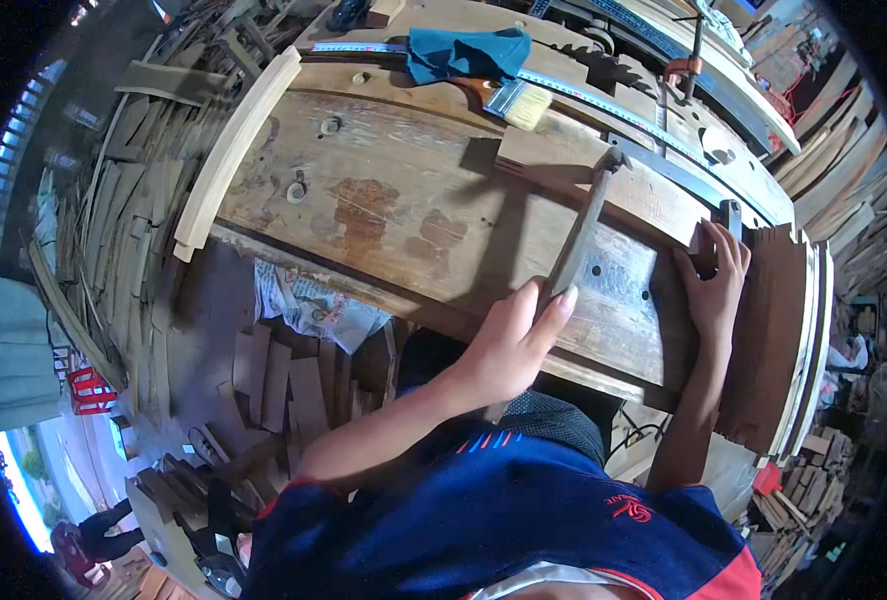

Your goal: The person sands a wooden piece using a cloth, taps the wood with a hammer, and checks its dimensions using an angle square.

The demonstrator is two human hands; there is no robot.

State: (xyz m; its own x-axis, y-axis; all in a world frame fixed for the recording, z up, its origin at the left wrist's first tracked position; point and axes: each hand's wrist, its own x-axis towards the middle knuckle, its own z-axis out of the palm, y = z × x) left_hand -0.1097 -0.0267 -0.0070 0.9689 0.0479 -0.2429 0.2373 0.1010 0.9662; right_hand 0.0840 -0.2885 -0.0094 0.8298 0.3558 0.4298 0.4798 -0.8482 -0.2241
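Note:
My left hand (512, 345) is closed round the long handle of a hammer (580, 235). The hammer slants up and away, its small dark head over a wooden board (654, 200). My right hand (719, 275) has its thumb and fingers curled round the board's right end. Just beyond its fingertips a dark metal piece (732, 215) stands up; its kind is not clear. The board lies along the worn wooden workbench (394, 150). A pale metal plate with holes (614, 285) lies beneath the hammer.
Behind the board are a paintbrush (520, 104), a teal cloth (469, 55) and a measuring tape (604, 100). Stacked boards (779, 340) stand at the right, pale strips (239, 150) at the bench's left end. Offcuts (274, 380) cover the floor. Another person (89, 545) is far lower left.

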